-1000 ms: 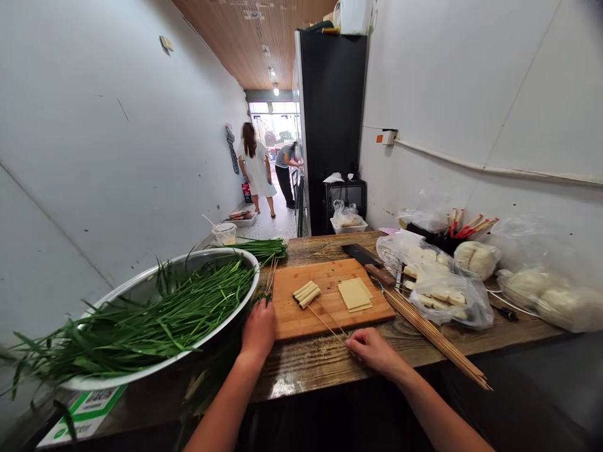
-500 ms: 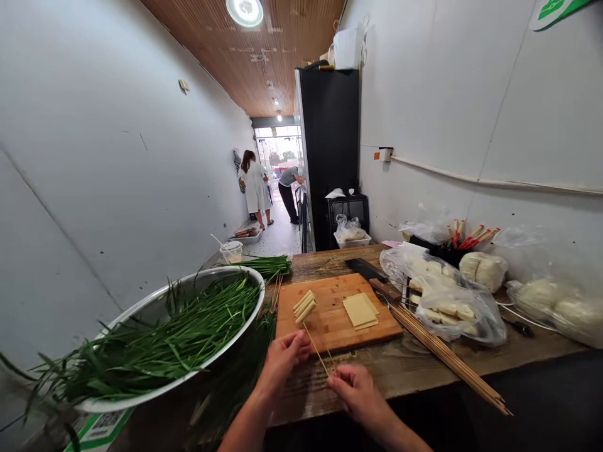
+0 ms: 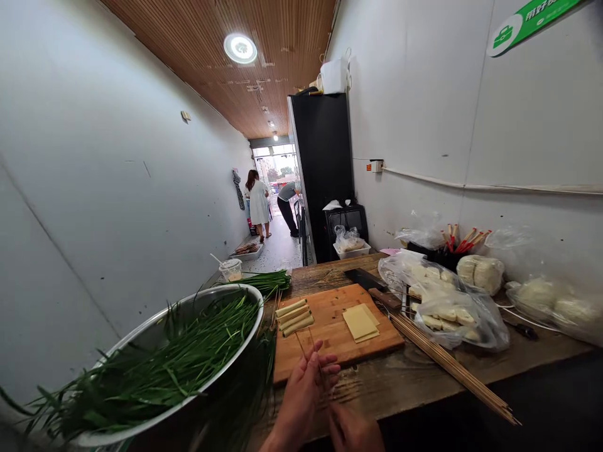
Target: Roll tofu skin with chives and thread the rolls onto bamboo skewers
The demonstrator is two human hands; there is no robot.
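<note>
My left hand [image 3: 305,384] rests at the near edge of a wooden cutting board [image 3: 381,339], its fingers closed around a thin bamboo skewer [image 3: 301,344]. The skewer runs up to three rolled tofu-skin pieces [image 3: 294,317] threaded on it on the board's left side. Just below, at the frame's bottom edge, is my right hand [image 3: 354,432], curled and partly cut off; its grip is hidden. A small stack of flat tofu-skin sheets [image 3: 360,322] lies on the board's right half.
A big metal bowl [image 3: 257,311] of chives [image 3: 164,370] stands to the left. A cleaver [image 3: 365,279], a skewer bundle [image 3: 452,367] and plastic bags of tofu [image 3: 447,301] lie to the right. Two people [image 3: 258,201] stand far down the corridor by a black fridge [image 3: 320,169].
My head has tilted up. Both hands drew back toward me along the skewer; the left hand left the bowl's side and took the skewer. The rolls shifted toward the board's left edge.
</note>
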